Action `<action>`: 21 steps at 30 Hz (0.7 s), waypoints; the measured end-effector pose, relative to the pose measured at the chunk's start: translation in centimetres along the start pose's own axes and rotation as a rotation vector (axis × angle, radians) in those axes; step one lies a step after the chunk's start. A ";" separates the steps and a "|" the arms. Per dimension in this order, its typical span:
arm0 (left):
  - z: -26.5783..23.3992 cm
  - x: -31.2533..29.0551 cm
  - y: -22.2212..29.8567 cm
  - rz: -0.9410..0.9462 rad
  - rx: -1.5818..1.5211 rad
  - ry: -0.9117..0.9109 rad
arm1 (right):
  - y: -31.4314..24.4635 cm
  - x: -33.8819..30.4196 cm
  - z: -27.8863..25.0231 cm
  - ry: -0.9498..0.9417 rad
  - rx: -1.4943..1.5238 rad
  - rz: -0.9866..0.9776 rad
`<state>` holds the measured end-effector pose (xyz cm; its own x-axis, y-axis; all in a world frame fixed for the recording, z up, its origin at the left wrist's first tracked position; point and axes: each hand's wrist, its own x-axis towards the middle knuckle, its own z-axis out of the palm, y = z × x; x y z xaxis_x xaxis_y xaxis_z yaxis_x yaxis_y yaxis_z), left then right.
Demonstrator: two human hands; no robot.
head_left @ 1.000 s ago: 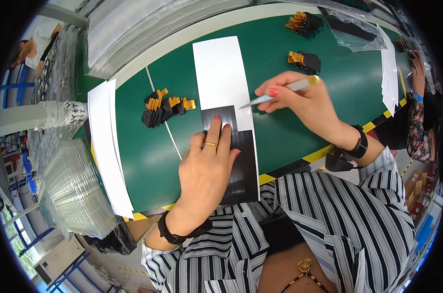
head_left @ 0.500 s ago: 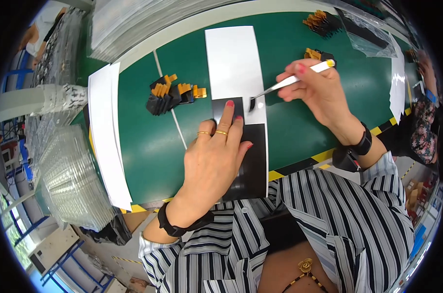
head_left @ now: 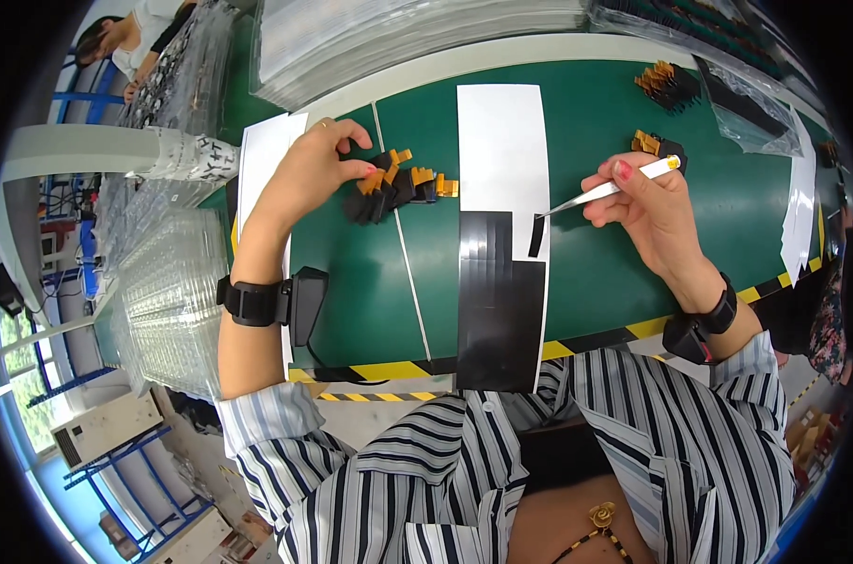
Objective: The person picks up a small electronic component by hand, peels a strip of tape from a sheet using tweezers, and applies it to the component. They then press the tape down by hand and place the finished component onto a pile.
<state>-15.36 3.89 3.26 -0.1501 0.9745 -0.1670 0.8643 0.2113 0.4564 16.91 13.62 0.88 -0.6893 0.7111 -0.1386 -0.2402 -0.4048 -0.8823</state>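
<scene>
Clear plastic trays [head_left: 168,291] stand left of the green table [head_left: 595,291], and the left forearm crosses loose white sheets [head_left: 268,141]. A clear bag [head_left: 751,117] and two black-and-orange clusters [head_left: 669,87] lie at the far right. The left hand [head_left: 313,174] has thumb and fingers apart at a pile of black-and-orange parts [head_left: 379,197]; contact is hard to judge. The right hand [head_left: 654,211] is clamped on slim silvery tweezers [head_left: 595,195], their tips at a narrow black strip [head_left: 536,237] over the white backing sheet [head_left: 501,141], beside glossy, stepped black film [head_left: 497,320].
</scene>
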 end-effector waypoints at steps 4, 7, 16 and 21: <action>0.1 0.0 -0.5 0.021 -0.046 -0.049 | -0.2 0.1 0.1 0.006 0.005 -0.011; 0.3 -0.3 -0.6 -0.037 -0.103 -0.032 | -0.3 0.2 0.3 0.007 -0.002 -0.017; 0.7 -1.1 -0.2 0.027 -0.020 0.037 | -0.1 0.1 0.3 0.000 0.004 -0.022; 0.0 -1.2 0.3 -0.115 -0.169 -0.019 | -0.5 0.0 0.4 -0.007 -0.026 -0.036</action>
<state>-14.94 2.77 3.64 -0.2324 0.9421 -0.2417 0.7489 0.3319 0.5735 16.78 13.57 1.55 -0.6852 0.7210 -0.1036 -0.2468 -0.3636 -0.8983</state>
